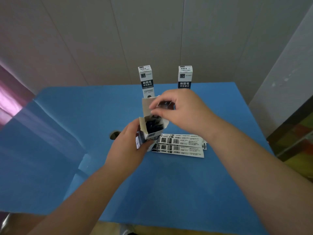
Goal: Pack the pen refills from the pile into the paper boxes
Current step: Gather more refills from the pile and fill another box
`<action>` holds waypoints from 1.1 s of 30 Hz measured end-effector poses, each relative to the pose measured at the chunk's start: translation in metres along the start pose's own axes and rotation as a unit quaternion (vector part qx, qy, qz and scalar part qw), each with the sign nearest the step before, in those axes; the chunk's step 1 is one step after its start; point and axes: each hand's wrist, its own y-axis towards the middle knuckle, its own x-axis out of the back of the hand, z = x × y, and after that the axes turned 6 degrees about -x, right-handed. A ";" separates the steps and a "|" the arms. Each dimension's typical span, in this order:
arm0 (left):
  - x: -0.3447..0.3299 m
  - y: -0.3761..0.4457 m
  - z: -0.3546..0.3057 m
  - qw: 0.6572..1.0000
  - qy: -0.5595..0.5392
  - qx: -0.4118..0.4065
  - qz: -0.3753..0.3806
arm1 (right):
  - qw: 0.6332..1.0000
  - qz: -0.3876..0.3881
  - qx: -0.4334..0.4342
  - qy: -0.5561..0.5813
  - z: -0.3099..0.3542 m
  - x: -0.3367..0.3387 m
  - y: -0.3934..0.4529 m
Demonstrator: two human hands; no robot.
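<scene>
We hold the open box (149,131) upright in our left hand (128,148), fingers and thumb wrapped round its lower part, just above the blue table (169,192). Its top flaps stand open, the tall back flap rising behind the mouth, and dark refill ends already show inside.

Our right hand (179,109) hangs directly over that mouth, fingers curled and pinching something dark (164,105) between thumb and fingertips. It looks like refills going in, though blur keeps us from being sure what it is or how many.

What matters for the next move is the line-up: the box's long axis runs up and down, the mouth lies straight below the right hand, and so the pinched piece has to travel straight down along that axis, clear of the back flap. The right hand is the nearer one to the opening; the left only steadies.

The flat printed sleeves (181,146) lie on the table just right of the box, under our right wrist. Two closed boxes (147,78) stand upright at the far edge of the table.
</scene>
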 end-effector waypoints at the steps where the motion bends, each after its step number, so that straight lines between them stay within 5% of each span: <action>1: 0.000 0.000 0.000 1.000 0.003 -0.002 0.001 | 0.999 0.011 0.001 -0.031 0.001 -0.002 0.001; 6: -0.001 0.002 0.000 1.000 -0.006 0.005 -0.010 | 0.980 0.038 0.015 -0.196 0.004 -0.015 0.005; 12: -0.001 0.003 0.008 0.999 -0.023 0.032 -0.016 | 0.997 -0.070 -0.018 0.019 -0.016 -0.001 -0.008; 14: 0.000 0.002 0.010 0.999 -0.018 0.039 -0.013 | 0.993 -0.090 -0.072 -0.004 -0.041 -0.002 -0.012; 19: 0.001 0.001 0.011 0.999 -0.023 0.043 -0.008 | 0.931 0.132 -0.191 -0.281 -0.092 -0.025 -0.026; 33: 0.001 0.000 0.004 0.999 -0.021 0.049 -0.009 | 0.907 0.161 -0.183 -0.343 -0.107 -0.045 -0.027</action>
